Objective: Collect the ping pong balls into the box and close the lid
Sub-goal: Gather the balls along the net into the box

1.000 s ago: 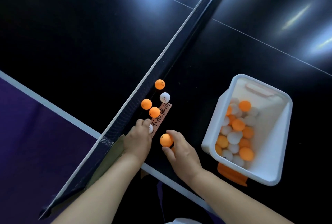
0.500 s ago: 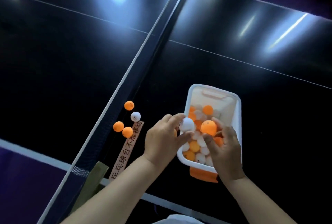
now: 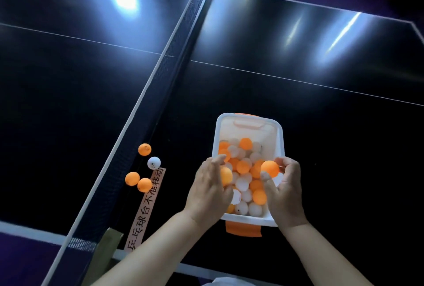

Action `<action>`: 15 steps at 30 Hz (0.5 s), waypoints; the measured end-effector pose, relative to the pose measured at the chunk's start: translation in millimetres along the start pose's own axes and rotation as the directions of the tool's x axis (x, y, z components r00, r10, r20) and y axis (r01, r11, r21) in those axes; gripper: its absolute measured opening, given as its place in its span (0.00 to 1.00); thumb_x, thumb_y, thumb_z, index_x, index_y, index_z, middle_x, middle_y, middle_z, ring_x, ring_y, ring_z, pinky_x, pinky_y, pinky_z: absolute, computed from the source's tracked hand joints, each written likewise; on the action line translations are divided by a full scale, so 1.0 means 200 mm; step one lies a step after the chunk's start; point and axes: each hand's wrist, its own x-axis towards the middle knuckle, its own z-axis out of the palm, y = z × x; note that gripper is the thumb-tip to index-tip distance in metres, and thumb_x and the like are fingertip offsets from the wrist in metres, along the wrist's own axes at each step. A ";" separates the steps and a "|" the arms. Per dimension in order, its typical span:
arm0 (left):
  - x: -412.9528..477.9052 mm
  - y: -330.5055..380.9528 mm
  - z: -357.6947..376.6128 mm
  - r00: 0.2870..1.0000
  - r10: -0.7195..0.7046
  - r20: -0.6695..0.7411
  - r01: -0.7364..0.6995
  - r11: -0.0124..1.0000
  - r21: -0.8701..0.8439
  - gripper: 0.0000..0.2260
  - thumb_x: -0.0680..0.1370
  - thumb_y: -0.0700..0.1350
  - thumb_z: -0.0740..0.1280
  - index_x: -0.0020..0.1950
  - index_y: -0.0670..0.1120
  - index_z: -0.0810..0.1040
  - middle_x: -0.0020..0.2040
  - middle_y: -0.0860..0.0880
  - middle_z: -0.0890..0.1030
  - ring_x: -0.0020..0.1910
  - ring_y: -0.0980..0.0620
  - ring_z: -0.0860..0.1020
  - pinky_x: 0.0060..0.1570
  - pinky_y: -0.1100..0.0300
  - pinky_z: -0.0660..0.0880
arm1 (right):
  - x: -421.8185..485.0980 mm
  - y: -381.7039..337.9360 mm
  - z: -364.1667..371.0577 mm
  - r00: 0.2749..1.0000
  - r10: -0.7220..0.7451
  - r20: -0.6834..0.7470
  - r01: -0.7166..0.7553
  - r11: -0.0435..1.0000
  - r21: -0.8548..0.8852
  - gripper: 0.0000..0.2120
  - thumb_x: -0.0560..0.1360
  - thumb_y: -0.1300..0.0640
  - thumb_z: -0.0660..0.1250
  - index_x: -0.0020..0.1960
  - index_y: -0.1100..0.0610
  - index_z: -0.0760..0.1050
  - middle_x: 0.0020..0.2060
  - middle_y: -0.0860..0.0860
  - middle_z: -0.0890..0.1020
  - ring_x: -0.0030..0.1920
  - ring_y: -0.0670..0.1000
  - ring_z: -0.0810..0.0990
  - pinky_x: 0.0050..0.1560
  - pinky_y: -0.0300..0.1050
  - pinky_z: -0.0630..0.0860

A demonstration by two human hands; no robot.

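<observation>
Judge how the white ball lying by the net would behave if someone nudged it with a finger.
The white ball is round and sits on a glossy table, so it would probably roll at a touch. It is likely light: the right hand holds a similar orange ball in its fingertips. The net close by would probably stop it.

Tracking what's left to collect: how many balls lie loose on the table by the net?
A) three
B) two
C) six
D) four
D: three orange balls and one white ball lie on the table beside the net, outside the box.
</observation>
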 end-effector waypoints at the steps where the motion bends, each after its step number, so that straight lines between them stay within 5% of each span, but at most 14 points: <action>1: -0.01 -0.01 0.00 1.000 0.011 -0.021 -0.011 0.999 0.032 0.28 0.69 0.45 0.66 0.65 0.50 0.57 0.60 0.46 0.70 0.58 0.49 0.69 0.61 0.55 0.70 | 0.00 0.00 0.01 1.000 -0.003 -0.010 0.003 1.000 -0.013 0.30 0.68 0.41 0.58 0.63 0.58 0.64 0.57 0.47 0.66 0.56 0.44 0.68 0.54 0.30 0.65; 4: -0.04 -0.06 -0.04 0.996 -0.060 -0.070 0.063 0.997 0.044 0.29 0.70 0.50 0.65 0.68 0.48 0.58 0.64 0.47 0.68 0.62 0.52 0.64 0.65 0.56 0.63 | 0.02 -0.05 0.04 0.999 -0.008 -0.036 0.006 0.998 -0.061 0.22 0.72 0.52 0.65 0.63 0.58 0.66 0.58 0.50 0.68 0.59 0.52 0.69 0.56 0.45 0.69; 7: -0.12 -0.15 -0.11 0.965 -0.216 -0.147 0.214 0.976 -0.030 0.26 0.74 0.42 0.68 0.69 0.45 0.61 0.63 0.46 0.71 0.62 0.51 0.69 0.64 0.54 0.70 | 0.02 -0.13 0.11 0.994 -0.109 0.025 0.110 0.992 -0.062 0.15 0.72 0.66 0.67 0.56 0.55 0.73 0.55 0.48 0.70 0.59 0.50 0.70 0.60 0.50 0.72; 10: -0.21 -0.30 -0.21 0.878 -0.433 -0.204 0.425 0.901 -0.084 0.24 0.76 0.43 0.66 0.70 0.44 0.63 0.65 0.46 0.70 0.64 0.51 0.68 0.64 0.54 0.70 | 0.02 -0.22 0.23 0.960 -0.265 0.094 0.263 0.964 0.039 0.11 0.71 0.69 0.68 0.49 0.55 0.77 0.52 0.48 0.74 0.57 0.49 0.74 0.56 0.53 0.75; 15: -0.29 -0.56 -0.27 0.846 -0.515 -0.139 0.528 0.776 0.345 0.27 0.77 0.50 0.64 0.74 0.45 0.61 0.73 0.47 0.63 0.69 0.46 0.62 0.67 0.51 0.64 | 0.01 -0.46 0.53 0.840 -0.470 0.271 0.435 0.882 0.181 0.08 0.71 0.68 0.67 0.45 0.57 0.78 0.44 0.48 0.77 0.47 0.45 0.77 0.47 0.42 0.77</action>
